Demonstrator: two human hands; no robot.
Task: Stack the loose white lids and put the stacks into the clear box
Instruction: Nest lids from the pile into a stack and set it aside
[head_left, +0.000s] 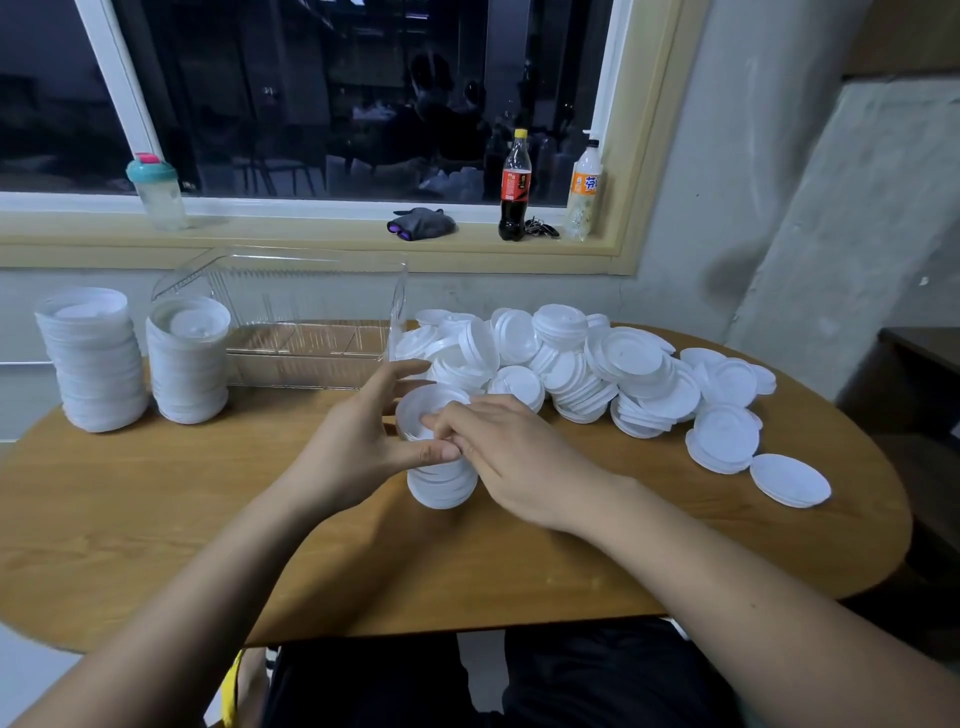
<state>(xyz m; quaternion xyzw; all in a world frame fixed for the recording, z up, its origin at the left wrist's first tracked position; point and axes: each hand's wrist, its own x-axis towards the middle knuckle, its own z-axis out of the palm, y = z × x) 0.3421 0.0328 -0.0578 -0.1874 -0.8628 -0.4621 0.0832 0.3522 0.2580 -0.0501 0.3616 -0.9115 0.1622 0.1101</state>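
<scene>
Your one head-worn wide-angle view looks forward and down from close above the counter (156, 519), facing the window (337, 104) and its sill beyond.

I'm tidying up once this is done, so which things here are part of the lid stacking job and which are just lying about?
Job: half-built stack between left hand and right hand; loose lid pile; far-left tall stack; tall stack beside box; clear box.
Lying about, on the sill: shaker cup; cola bottle; orange drink bottle; dark cloth; keys.
</scene>
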